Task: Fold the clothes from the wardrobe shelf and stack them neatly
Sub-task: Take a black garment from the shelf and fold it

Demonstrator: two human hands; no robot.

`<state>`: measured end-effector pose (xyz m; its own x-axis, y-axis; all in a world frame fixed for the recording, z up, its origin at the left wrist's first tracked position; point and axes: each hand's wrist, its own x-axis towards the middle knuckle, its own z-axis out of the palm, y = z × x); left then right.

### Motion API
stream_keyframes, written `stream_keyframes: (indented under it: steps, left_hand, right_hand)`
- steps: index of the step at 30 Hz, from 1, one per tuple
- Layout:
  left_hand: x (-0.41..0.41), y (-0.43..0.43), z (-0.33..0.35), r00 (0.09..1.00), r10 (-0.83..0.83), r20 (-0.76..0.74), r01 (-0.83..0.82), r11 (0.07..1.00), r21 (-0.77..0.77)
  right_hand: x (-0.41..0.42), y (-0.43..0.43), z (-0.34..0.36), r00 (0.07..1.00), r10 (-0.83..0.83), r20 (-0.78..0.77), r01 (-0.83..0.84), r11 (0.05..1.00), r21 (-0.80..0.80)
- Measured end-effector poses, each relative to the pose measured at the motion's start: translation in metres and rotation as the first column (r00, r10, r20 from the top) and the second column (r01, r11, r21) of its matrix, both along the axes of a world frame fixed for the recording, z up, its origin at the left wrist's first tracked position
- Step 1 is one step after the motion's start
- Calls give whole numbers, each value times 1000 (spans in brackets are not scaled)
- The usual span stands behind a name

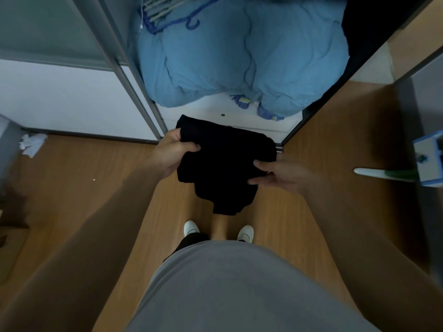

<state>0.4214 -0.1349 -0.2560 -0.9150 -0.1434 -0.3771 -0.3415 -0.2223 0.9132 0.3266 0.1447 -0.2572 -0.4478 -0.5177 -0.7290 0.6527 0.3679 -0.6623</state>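
A black garment (223, 161), partly folded, hangs in the air in front of the open wardrobe, above the wooden floor. My left hand (172, 152) grips its upper left edge, thumb on top and fingers curled under the cloth. My right hand (278, 174) holds its right side, thumb lying on top of the cloth and the other fingers underneath. A loose flap of the garment droops down toward my feet.
A big light-blue duvet (242, 58) fills the wardrobe shelf (215, 116), with blue hangers (172, 17) on top of it. The wardrobe's sliding door (72, 92) stands at the left. Crumpled paper (32, 142) lies on the floor at the left; a blue-and-white object (429, 159) sits at the right.
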Motion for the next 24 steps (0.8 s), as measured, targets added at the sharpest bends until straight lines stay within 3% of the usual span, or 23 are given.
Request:
stream_keyframes:
  steps: [4, 8, 10, 12, 14, 16, 18, 21, 24]
  left_hand:
    - [3, -16, 5, 999, 44, -20, -45, 995, -86]
    - [-1, -29, 15, 995, 96, -15, -97, 984, -151]
    - [-3, -35, 21, 997, 75, 14, -75, 996, -43]
    - [-4, -44, 24, 996, 64, 61, -75, 977, 197]
    - [-3, -55, 24, 992, 77, 101, -118, 858, 501]
    - [-3, -64, 21, 986, 60, 159, -155, 700, 698]
    - [-4, -68, 16, 971, 32, 235, -199, 647, 736]
    - [-8, -67, 5, 944, -9, 330, -242, 658, 713]
    - [-4, -63, -16, 936, -45, 349, -267, 553, 789]
  right_hand:
    - [0, -22, 5, 974, -182, 134, 206, 959, -196]
    - [4, -57, 15, 819, -524, 231, 571, 717, -399]
    - [2, -75, 22, 777, -585, 234, 615, 624, -482]
    - [-2, -91, 34, 779, -593, 203, 589, 580, -563]
    - [-3, -106, 43, 781, -595, 188, 567, 550, -613]
    - [-3, -118, 49, 790, -588, 172, 545, 548, -635]
    - [-1, -130, 54, 812, -569, 128, 508, 582, -635]
    - [1, -149, 56, 807, -578, 126, 524, 600, -605]
    - [4, -168, 59, 805, -576, 142, 536, 604, -589]
